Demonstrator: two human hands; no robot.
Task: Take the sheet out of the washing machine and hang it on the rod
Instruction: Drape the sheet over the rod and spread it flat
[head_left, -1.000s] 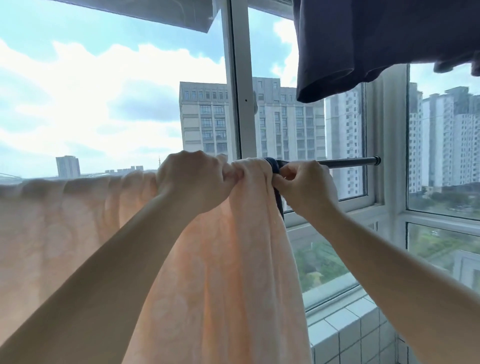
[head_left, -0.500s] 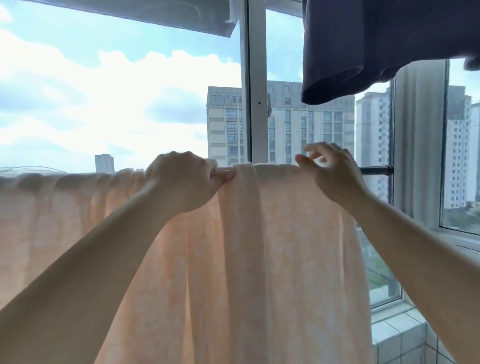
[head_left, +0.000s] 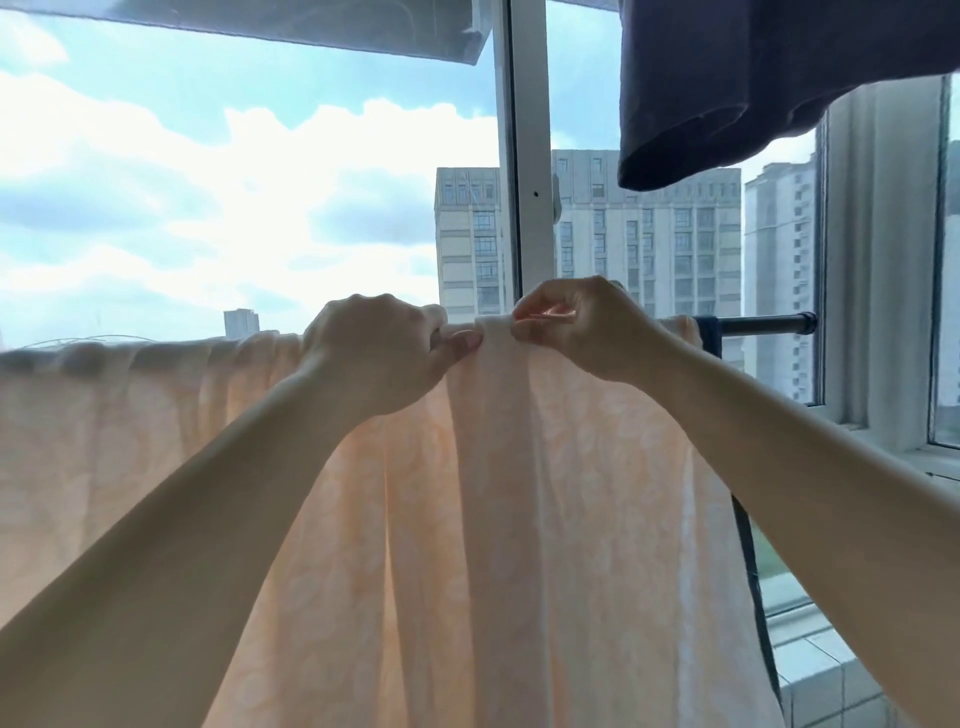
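A pale peach sheet (head_left: 519, 519) with a faint pattern hangs over a dark rod (head_left: 763, 323) that runs across the window at chest height. The sheet covers most of the rod; only its right end shows. My left hand (head_left: 379, 353) grips the sheet's top fold on the rod. Just to its right, my right hand (head_left: 576, 327) pinches a raised fold of the sheet between thumb and fingers. A dark blue edge (head_left: 707, 332) of the sheet shows at its right side.
A dark navy garment (head_left: 753, 78) hangs from above at the upper right. White window frames (head_left: 524, 156) stand behind the rod, with a tiled ledge (head_left: 821, 670) at the lower right. Tall buildings lie beyond the glass.
My right hand has come back left along the rod and now pinches a fold beside my left hand. The sheet lies spread further right. The left hand stays in place.
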